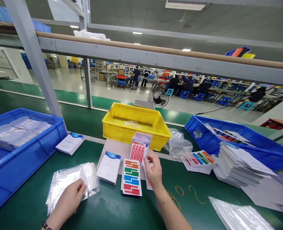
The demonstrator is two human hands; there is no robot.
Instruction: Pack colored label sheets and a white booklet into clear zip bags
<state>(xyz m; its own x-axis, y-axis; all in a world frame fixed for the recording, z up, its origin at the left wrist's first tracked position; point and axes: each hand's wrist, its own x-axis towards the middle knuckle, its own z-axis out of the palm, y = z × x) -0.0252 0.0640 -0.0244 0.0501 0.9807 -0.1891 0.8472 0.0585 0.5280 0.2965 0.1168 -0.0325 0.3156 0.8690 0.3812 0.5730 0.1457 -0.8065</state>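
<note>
My left hand (70, 199) rests on a fanned pile of clear plastic bags (71, 174), thumb and forefinger pinched at a bag's edge. My right hand (153, 169) is closed over a stack of red-and-white cards (149, 184); the fingers hide what is between them. Left of it lies a stack of cards with orange, green, blue and red stripes (131, 179). Behind that are red label cards (138, 151), overlapping clear packaging that leans by the yellow bin. A stack of white booklets with blue tops (109, 167) sits between the bags and the striped cards.
A yellow bin (134, 135) stands behind the cards. Blue bins stand left (28, 159) and right (227, 140). More booklets (70, 143), a tall paper stack (239, 166), rubber bands (179, 190) and plastic bags (239, 215) lie around the green table. A rail (155, 57) crosses ahead.
</note>
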